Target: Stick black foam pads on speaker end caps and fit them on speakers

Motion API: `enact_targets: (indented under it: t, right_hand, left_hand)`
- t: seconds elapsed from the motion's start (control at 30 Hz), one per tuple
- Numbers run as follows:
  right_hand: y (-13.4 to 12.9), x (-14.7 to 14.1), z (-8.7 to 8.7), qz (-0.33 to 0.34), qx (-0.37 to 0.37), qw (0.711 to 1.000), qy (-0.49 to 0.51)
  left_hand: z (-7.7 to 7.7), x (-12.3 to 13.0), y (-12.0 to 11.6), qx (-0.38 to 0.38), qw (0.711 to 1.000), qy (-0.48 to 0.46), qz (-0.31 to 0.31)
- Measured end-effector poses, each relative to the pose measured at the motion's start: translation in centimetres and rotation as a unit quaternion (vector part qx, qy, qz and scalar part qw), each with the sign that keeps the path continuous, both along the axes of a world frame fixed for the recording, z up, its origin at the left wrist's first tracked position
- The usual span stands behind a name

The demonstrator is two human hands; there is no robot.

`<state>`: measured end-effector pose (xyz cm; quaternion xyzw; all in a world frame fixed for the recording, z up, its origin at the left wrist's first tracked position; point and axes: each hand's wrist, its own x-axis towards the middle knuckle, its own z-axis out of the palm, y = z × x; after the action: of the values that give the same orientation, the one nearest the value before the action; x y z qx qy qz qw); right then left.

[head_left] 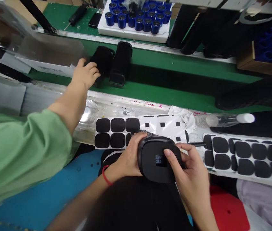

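Note:
Upright in front of my body is a black housing with a rounded-square end [142,160]. My left hand [131,157], a red cord at its wrist, is wrapped around its left side. My right hand [190,173] pinches a black rounded-square pad [147,170] against that end, the thumb lying on its face. A small printed label [159,159] shows through a square opening in the pad. A thin dark rod [197,144] sticks out from behind my right fingers; its kind is hidden. Beyond my hands lies a sheet of black pads [118,125], part of it bare white backing.
A co-worker's hand [85,73] in a green sleeve reaches to black housings [121,64] on the green belt, beside an open white box [54,56]. More pad sheets [244,157] and a clear bottle [224,119] are at right. Blue cylinders [139,24] stand in a white tray behind.

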<state>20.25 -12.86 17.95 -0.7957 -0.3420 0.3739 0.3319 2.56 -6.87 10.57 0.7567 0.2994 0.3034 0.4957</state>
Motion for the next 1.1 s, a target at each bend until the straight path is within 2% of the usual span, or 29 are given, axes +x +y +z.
enact_targets:
  t: [0.43,1.1]
  right_hand:
    - [-0.20,-0.03,0.06,-0.032,-0.004,0.997,0.073]
    - [0.05,-0.03,-0.05,0.007,-0.004,1.000,-0.022]
  left_hand:
    - [0.13,-0.12,-0.02,-0.006,1.000,0.003,-0.009]
    - [0.15,-0.02,0.11,-0.008,1.000,-0.006,-0.011]
